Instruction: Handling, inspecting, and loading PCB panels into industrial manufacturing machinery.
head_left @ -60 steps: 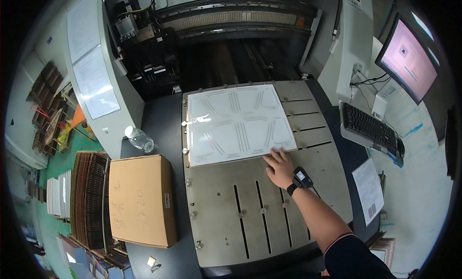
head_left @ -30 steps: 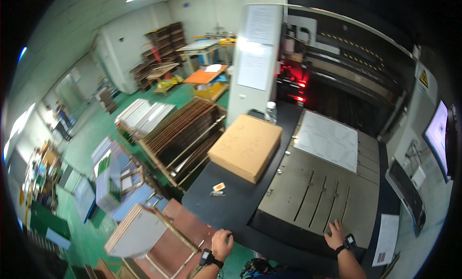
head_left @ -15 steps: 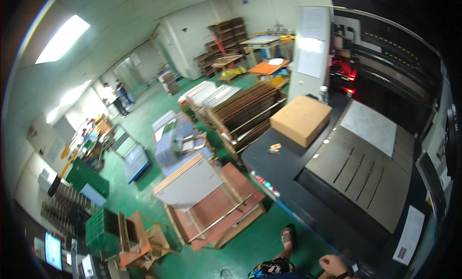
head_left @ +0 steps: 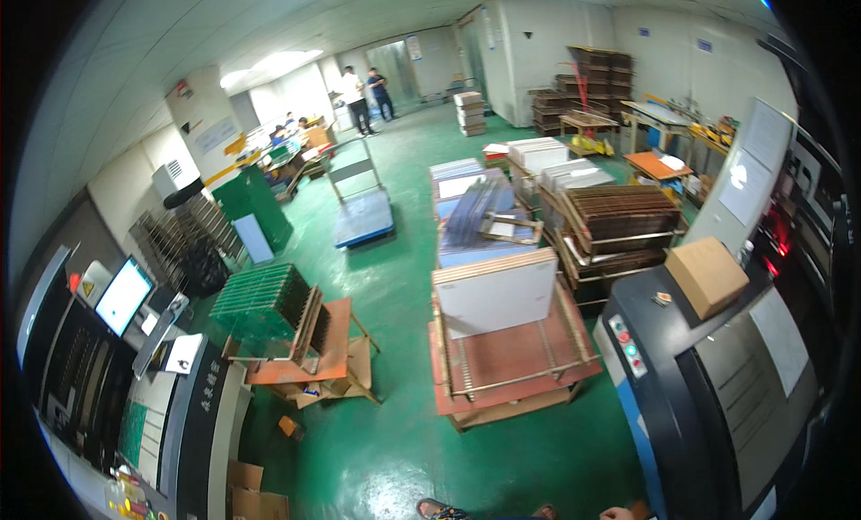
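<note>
Only a small part of my right hand [head_left: 616, 514] shows at the bottom edge, and its fingers are too cut off to read. It is beside the blue-and-black side of the right-hand machine [head_left: 628, 403], with no object visible in it. My left hand is out of view. Ahead of me, a wooden-framed rack [head_left: 507, 377] on a low reddish table holds upright white panels [head_left: 496, 291]. On the machine's dark top sit a cardboard box [head_left: 707, 276] and a small orange-and-white item [head_left: 662, 299]. Lit push buttons [head_left: 630, 350] line its near corner.
At left, an orange-topped table [head_left: 336, 341] bears a rack of green panels [head_left: 269, 300]; another machine [head_left: 193, 421] with a lit screen [head_left: 124, 296] stands nearer. A blue trolley [head_left: 366, 220] is parked farther off. More panel racks [head_left: 623, 215] stand behind. Two people [head_left: 366, 99] stand far back.
My view has swung left and levelled, so the right-hand machine now lies at the right edge and the left machine has come into view. My right hand has dropped mostly below the frame.
</note>
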Demonstrator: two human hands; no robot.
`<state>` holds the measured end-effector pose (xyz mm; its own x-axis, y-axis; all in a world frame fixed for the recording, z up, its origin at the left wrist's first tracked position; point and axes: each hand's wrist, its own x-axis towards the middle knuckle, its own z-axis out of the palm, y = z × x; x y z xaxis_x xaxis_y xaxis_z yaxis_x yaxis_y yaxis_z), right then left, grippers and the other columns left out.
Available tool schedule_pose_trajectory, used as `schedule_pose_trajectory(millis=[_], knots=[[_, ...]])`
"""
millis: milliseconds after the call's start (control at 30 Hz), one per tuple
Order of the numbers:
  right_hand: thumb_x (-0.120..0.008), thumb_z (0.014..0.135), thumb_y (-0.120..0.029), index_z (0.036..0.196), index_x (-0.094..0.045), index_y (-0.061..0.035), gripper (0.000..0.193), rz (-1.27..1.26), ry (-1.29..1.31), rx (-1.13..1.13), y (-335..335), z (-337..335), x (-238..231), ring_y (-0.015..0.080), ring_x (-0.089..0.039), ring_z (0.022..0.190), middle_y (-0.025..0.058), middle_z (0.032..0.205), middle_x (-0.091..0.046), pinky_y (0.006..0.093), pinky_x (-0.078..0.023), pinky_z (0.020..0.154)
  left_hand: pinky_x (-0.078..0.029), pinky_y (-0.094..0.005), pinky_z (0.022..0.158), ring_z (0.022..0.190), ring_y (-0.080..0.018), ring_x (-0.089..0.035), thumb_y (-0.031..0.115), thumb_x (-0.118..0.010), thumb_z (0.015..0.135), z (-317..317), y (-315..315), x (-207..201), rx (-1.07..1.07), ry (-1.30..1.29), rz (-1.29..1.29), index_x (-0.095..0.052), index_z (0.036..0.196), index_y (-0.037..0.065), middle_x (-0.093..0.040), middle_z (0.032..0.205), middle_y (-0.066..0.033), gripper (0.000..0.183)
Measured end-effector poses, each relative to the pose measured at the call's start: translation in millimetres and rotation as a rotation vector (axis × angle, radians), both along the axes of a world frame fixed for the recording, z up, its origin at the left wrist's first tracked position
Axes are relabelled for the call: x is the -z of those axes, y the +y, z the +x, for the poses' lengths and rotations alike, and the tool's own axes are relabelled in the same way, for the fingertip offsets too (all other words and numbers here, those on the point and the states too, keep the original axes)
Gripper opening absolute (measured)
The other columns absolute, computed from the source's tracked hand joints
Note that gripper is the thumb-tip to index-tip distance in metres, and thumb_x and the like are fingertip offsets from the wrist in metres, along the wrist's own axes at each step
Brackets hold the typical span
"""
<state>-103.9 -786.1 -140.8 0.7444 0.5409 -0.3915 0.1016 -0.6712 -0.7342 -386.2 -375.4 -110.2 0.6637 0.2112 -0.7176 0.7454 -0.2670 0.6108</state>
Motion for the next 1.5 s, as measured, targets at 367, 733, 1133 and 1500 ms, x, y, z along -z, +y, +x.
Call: schedule_pose_trajectory(millis=[367, 733, 1133, 1500], knots=[[-0.057, 0.083, -0.015, 0.106, -0.06, 0.0016, 0.029, -0.323, 0.729, -0.739, 183.5, -69.4, -98.0, 0.0162, -0.057, 0.092, 0.0097, 0.102, -0.064, 0.0315, -0.044, 0.081, -0.047, -0.0346, 0.069, 0.078, -0.0246, -0.059, 0.02, -0.057, 0.081, -130.3, 117.7, 4.9, -0.403, -0.068, -0.002, -0.062, 0.096, 0.004, -0.063, 0.087, -0.0129, 0.023], [-0.066, 0.075, -0.013, 0.111, -0.059, -0.0027, 0.039, -0.572, 0.779, -0.841, 329.1, -81.5, -115.2, 0.0154, -0.055, 0.093, 0.0074, 0.103, -0.062, 0.0319, -0.043, 0.083, -0.047, -0.0339, 0.07, 0.079, -0.0249, -0.059, 0.02, -0.056, 0.082, -227.4, 174.0, 4.4, -0.819, -0.138, 0.035, -0.062, 0.095, 0.004, -0.063, 0.089, -0.0134, 0.022], [-0.061, 0.073, -0.008, 0.103, -0.055, -0.0037, 0.031, -0.787, 0.898, -1.281, 559.7, -65.9, -81.4, 0.0159, -0.056, 0.077, 0.0056, 0.09, -0.059, 0.0306, -0.049, 0.064, -0.047, -0.0332, 0.07, 0.08, -0.0253, -0.059, 0.021, -0.055, 0.083, -267.3, 158.9, -13.3, -1.271, -0.141, 0.095, -0.062, 0.095, 0.005, -0.064, 0.091, -0.014, 0.021], [-0.057, 0.079, -0.024, 0.101, -0.06, -0.0108, 0.026, -0.286, 0.366, -1.553, 788.2, -126.6, 11.9, 0.0176, -0.062, 0.081, 0.0058, 0.093, -0.066, 0.0301, -0.048, 0.072, -0.046, -0.0324, 0.071, 0.08, -0.0256, -0.058, 0.021, -0.054, 0.084, -284.9, 36.7, -32.8, -1.542, 0.023, -0.02, -0.063, 0.094, 0.005, -0.064, 0.093, -0.0146, 0.021]])
